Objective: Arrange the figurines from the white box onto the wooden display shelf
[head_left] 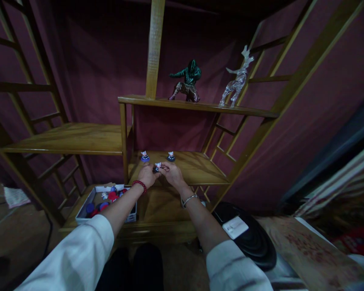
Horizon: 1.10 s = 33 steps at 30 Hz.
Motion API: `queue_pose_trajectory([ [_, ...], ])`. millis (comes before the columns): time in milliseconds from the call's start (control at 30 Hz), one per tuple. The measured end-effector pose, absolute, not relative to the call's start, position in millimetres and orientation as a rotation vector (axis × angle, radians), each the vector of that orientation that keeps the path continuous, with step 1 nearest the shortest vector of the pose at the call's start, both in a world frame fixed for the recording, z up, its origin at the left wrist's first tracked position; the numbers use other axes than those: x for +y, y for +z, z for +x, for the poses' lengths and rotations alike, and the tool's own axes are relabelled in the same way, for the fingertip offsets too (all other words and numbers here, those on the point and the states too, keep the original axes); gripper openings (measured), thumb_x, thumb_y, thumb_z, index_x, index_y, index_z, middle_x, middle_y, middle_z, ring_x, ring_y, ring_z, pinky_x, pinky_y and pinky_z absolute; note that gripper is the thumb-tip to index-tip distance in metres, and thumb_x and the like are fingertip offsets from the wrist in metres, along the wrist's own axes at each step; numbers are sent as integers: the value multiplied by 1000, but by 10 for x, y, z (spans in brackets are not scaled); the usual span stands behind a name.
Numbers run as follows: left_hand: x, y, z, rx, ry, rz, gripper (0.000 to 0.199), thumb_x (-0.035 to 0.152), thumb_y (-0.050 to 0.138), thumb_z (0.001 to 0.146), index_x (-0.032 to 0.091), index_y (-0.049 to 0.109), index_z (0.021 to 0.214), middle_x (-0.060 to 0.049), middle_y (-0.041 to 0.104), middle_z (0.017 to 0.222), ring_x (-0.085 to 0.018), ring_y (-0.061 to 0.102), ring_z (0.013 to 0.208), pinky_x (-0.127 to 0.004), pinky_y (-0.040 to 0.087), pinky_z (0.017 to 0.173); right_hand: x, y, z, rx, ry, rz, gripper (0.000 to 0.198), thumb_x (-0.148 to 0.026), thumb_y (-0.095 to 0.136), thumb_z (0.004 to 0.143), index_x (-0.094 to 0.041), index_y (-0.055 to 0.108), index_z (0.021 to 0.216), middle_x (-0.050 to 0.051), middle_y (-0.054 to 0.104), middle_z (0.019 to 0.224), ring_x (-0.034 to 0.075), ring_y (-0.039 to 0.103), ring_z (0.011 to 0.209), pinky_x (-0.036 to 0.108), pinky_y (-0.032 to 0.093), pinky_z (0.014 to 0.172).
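The held figure [158, 165] is sitting between the two hands, just right of the left hand [147, 175] and just left of the right hand [171, 174], so neither is clearly nearer. Both are meeting it at the fingertips, out in front of the body and over the near part of the lower shelf [197, 169]. Its long axis seems to be running roughly upright, white head up and dark base down, though the fingers are covering much of it and a slight tilt is hard to rule out.

The fingers of each hand are pinching with little gap, the left ones around the base side, the right ones at the right side; no other thing is being gripped.

On the far side, the blue-based figure [144, 157] is standing to the left and the dark-based figure [171, 157] to the right, the held figure lying nearer, between their lines. The box [131, 217] is resting near left, below the shelf.
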<state>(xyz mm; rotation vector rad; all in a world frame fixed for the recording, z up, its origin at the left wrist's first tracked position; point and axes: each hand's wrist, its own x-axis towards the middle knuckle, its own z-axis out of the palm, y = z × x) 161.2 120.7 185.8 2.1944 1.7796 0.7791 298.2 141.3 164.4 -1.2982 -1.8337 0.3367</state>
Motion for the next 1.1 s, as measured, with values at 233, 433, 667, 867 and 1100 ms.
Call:
queue_pose_trajectory([
  [233,1194,1868,1564,1672,839,2229,18,27,56,68,15,56,82,-4,54,81,-12,52,71,-21,41,66,1379,1666,2986,-1791,451,-1342,22,-27,59,70,-24,62,91,-2,65,83,9,58,69,21,47,67],
  [433,1164,1876,1567,1676,875,2178,14,25,57,68,16,56,78,-3,53,81,-10,51,65,-20,40,63,1350,1701,2973,-1788,430,-1381,20,-26,59,69,-25,63,88,-3,63,83,9,57,66,21,47,65],
  [667,1174,1836,1579,1652,971,2127,16,18,58,67,16,56,83,-1,54,78,-9,51,67,-20,41,66,1317,1736,2961,-1813,366,-1347,16,-25,57,71,-24,63,86,-2,63,81,9,57,66,20,46,63],
  [867,1187,1782,1570,1607,1082,2110,23,15,51,71,17,55,93,-2,58,85,-10,54,70,-23,43,71,1530,1673,2968,-1783,362,-1385,17,-22,58,70,-23,62,86,-1,64,83,10,58,69,22,47,66],
  [1100,1133,1848,1576,1521,1026,2245,35,13,44,73,17,56,106,-5,55,110,-15,51,99,-25,37,91,1670,1696,2945,-1688,424,-1405,18,-21,56,71,-21,61,89,0,66,80,11,60,71,22,47,67],
])
